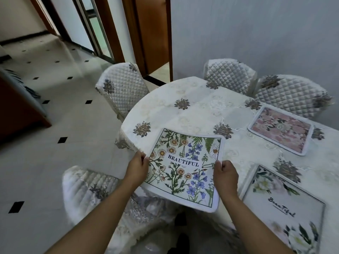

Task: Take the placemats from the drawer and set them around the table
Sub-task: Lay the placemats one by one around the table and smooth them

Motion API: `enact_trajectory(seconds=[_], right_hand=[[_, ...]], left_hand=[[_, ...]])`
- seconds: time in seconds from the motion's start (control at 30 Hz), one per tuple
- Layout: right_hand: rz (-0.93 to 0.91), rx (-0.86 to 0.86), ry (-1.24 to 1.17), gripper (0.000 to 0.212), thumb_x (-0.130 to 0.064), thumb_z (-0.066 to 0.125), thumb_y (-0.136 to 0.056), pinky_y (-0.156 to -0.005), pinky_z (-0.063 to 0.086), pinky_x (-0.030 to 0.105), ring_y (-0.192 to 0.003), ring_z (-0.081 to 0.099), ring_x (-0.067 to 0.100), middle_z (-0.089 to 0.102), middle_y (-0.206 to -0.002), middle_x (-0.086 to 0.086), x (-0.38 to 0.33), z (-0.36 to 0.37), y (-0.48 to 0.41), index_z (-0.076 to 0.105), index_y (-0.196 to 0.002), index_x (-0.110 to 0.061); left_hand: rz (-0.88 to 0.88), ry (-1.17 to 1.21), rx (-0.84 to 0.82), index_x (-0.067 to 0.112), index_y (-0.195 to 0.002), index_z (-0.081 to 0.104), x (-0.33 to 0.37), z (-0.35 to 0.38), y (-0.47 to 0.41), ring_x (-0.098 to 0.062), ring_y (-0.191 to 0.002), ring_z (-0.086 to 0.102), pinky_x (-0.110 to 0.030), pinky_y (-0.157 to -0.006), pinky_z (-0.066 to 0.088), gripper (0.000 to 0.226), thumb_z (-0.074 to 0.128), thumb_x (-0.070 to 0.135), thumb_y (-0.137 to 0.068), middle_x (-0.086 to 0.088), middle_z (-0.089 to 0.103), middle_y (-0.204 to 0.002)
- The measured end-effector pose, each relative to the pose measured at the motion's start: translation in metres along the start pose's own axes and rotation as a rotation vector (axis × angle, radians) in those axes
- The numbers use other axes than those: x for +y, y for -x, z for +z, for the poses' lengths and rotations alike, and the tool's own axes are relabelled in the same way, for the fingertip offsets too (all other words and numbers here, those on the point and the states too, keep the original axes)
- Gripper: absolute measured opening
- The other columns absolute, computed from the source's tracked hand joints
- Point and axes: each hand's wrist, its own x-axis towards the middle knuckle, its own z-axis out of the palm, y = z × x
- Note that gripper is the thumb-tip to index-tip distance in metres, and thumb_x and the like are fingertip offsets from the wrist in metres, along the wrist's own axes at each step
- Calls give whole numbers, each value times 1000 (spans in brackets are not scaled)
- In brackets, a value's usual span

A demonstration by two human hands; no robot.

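Note:
A placemat printed with wildflowers and the word BEAUTIFUL [185, 167] hangs over the near left edge of the round table [198, 110]. My left hand [137, 166] pinches its left edge and my right hand [224, 175] pinches its right edge. Its far part lies over the tablecloth and its near part sticks out past the table's rim. A pink floral placemat [280, 130] lies flat at the far right. A white-flower placemat [286, 208] lies flat at the near right.
Quilted covered chairs stand around the table: one at the far left [122, 87], two at the back [229, 74] [291, 94], and one just below my arms [95, 191]. Tiled floor [55, 125] spreads to the left, with a wooden cabinet [16, 107] at the left edge.

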Motion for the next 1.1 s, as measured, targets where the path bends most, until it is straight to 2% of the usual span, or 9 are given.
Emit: enact_trajectory(seconds=[0.27,0.43,0.7,0.83,1.0,1.1], right_hand=[[48,-19,15,35,-27,50,-98,-48,28,27,-57,47,11,53,-63,3,-34,85,-28,44,-67,-12],[56,39,27,35,-27,51,-98,-48,27,27,-56,46,12,52,-63,5,-52,119,-24,44,-68,-11],[141,256,17,29,-32,53,-95,-51,32,24,-62,52,11,58,-68,0,-78,166,23,52,-74,-12],[185,360,-7,30,-35,55,-95,-50,33,25,-61,53,12,59,-69,0,-103,177,55,52,-74,-14],[217,436,-11,30,-36,53,-95,-55,40,28,-64,55,17,60,-70,2,-121,183,61,53,-77,-11],[219,441,7,31,-33,53,-96,-52,36,27,-62,52,15,58,-69,3,-123,185,46,53,-77,-9]], left_hand=[[-18,-64,-5,22,-93,51,-29,-38,-84,-12,-76,58,-28,-59,42,11,48,31,-98,4,61,-86],[18,-83,-38,24,-90,51,-51,-58,-122,-1,-74,52,-22,-54,34,10,48,29,-98,12,57,-82],[217,-9,-158,18,-90,48,-89,-94,-168,-12,-69,54,-28,-55,36,13,46,26,-99,-2,60,-80],[321,-6,-204,17,-90,47,-99,-121,-179,-14,-68,52,-28,-55,36,14,45,26,-99,0,57,-76],[376,60,-257,15,-92,48,-95,-125,-199,-20,-70,51,-33,-57,31,12,44,23,-99,-3,57,-79],[402,97,-259,14,-91,49,-88,-114,-211,-20,-73,52,-33,-60,31,11,45,20,-99,-5,58,-82]])
